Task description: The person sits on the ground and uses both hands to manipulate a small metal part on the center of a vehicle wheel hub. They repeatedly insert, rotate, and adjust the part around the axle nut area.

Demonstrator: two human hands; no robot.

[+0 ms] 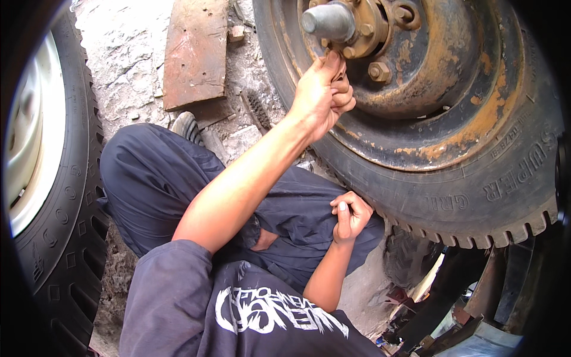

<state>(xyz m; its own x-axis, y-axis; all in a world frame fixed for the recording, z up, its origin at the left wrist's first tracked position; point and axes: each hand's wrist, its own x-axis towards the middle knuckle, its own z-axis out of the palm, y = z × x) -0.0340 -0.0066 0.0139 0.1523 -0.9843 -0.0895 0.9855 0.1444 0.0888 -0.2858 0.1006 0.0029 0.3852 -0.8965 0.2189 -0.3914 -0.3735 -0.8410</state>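
Note:
My left hand (326, 92) reaches up to the hub flange (364, 41) of a rusty wheel. Its thumb and fingers are pinched together at the flange's lower edge, and whatever is between them is hidden. Right above the fingertips, a grey metal shaft end (329, 22) sticks out from the hub. To the right of that hand, a rusty hex nut (379, 72) sits on the wheel disc. My right hand (352, 217) rests by my bent knee, close to the tread of the black tire (434, 193). Its fingers are curled in; the inside of the palm is not visible.
Another tire (65, 196) with a pale rim stands at the left. A curved reddish-brown plate with small holes (195, 53) lies on the rough ground beyond my legs. Dark metal parts (476, 291) and clutter fill the lower right. My crossed legs (154, 160) occupy the middle.

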